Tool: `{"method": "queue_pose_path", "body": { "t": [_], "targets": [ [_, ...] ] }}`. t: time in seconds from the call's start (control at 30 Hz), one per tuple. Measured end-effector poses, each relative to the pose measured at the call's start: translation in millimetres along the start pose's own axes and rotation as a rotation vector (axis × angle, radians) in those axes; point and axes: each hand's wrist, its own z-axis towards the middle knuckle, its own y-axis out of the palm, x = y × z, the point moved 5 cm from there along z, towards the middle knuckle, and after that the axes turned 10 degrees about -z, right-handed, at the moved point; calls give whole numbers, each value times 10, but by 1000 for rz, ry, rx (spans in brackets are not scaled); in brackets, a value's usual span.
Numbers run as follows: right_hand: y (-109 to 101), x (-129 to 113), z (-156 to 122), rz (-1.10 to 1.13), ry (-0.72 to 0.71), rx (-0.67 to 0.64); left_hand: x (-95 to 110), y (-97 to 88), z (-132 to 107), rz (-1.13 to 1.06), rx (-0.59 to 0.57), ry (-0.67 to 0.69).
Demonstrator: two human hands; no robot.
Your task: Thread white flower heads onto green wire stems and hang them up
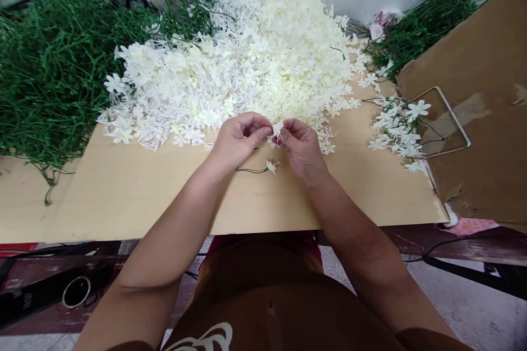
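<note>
Over the near side of the heap, my left hand [244, 136] and my right hand [303, 149] meet, thumbs and forefingers pinched. Between their fingertips is a small white artificial flower [277, 129], gripped from both sides; its lower part is partly covered by fingers. On the board just below my hands lies a single white flower [272, 166] on a thin green stem [252, 170]. Behind my hands a big heap of loose white and cream artificial flowers [284, 49] spreads across the board.
A tangle of green plastic stems [53, 66] covers the left side, with another bunch of green stems [432, 22] at back right. Stemmed white flowers [397, 129] lie by a metal wire handle [453, 115] and a cardboard sheet [486, 82]. The wooden board [135, 192] ends near my body.
</note>
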Motion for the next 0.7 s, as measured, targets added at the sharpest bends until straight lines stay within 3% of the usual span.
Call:
{"method": "queue_pose_path", "body": {
  "t": [0.37,0.7],
  "targets": [
    [48,-31,-65,-59,-13,62,35,19,-16,107,-41,-1],
    [135,-83,-122,105,90,-78,59,-28,6,-165,-75,-11]
  ]
}}
